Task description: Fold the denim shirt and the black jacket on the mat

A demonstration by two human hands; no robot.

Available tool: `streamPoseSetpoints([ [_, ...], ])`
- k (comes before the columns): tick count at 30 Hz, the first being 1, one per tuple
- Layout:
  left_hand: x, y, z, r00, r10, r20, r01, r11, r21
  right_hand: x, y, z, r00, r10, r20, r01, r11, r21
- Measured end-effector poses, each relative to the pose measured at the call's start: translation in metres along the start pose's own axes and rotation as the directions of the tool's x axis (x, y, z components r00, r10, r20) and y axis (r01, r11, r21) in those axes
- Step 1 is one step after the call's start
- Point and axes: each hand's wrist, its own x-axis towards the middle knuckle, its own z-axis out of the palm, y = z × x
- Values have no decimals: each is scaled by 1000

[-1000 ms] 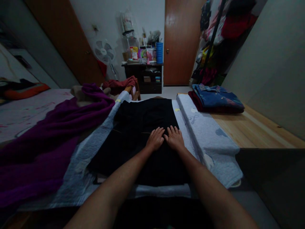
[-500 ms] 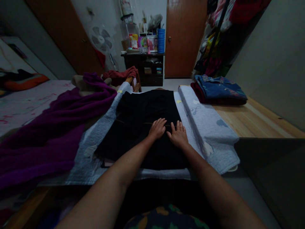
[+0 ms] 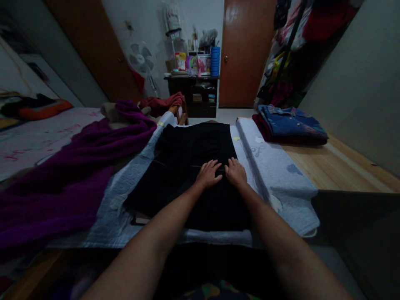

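Note:
A black garment (image 3: 187,191) lies spread out on a pale blue quilted cloth (image 3: 112,204), with a thin tan line running across its middle. My left hand (image 3: 208,173) rests on the garment just below that line, fingers stretched and somewhat apart. Close beside it, my right hand (image 3: 236,171) touches the garment near its right edge, fingers extended and palm down. Neither hand grips anything. At the garment's lower left corner, a small patch of light fabric or lining shows from underneath.
A purple blanket (image 3: 71,171) is heaped at the left. On the wooden surface (image 3: 312,166) at the right sits a folded blue denim garment (image 3: 290,123) atop a dark red one. Behind are a white fan (image 3: 142,58), a dark cabinet (image 3: 192,102) and a brown door (image 3: 240,54).
My right hand has turned slightly inward, its fingers nearer together. My left thumb has spread outward to the right. The whole view has shifted a little, while the garment stays in place.

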Motion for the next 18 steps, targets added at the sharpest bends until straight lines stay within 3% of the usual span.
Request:
streamPoseSetpoints([
  [4,0,1,0,1000,-13,-11,13,1000,14,-10,0,9,999,-2,34,3,999,-39],
  [12,1,0,3,1000,-7,-23,7,999,31,-41,-3,-1,994,57,90,-51,997,-60],
  [18,-1,0,4,997,-8,-80,9,1000,14,-69,1,-6,992,2,124,6,998,-62],
])
